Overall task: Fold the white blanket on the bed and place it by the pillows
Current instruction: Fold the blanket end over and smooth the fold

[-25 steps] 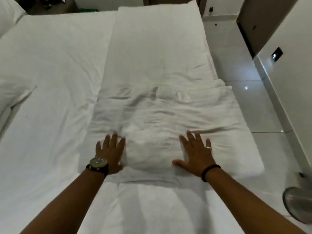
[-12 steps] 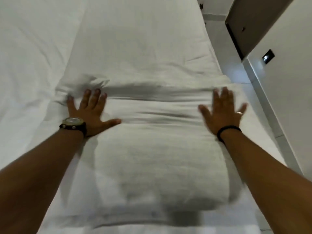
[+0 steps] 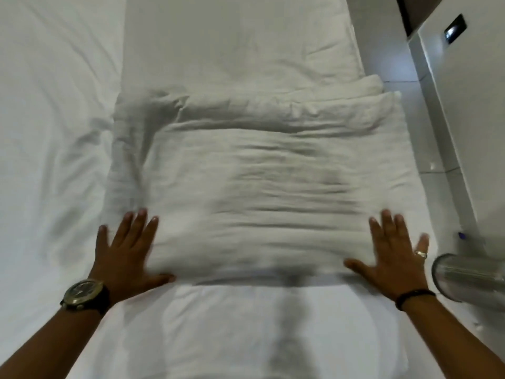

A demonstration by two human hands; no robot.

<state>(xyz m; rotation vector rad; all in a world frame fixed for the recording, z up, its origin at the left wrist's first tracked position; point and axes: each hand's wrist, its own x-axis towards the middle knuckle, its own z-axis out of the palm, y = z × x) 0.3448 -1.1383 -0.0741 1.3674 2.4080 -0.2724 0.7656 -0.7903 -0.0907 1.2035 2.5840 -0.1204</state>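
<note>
The white blanket lies along the right side of the bed, with a wrinkled folded layer doubled over its middle. My left hand, with a wristwatch, rests flat with fingers spread on the near left corner of that fold. My right hand, wearing a ring and a dark wristband, lies flat with spread fingers on the near right corner. Neither hand holds the fabric. No pillows are in view.
The bed's right edge drops to a pale tiled floor. A white wall with a dark switch plate runs close along that side. A round metal fan head sits low at the right, next to my right wrist.
Both hands have slid back toward me from the far edge of the fold to its near corners, farther apart than a second ago. The view has pulled back.
</note>
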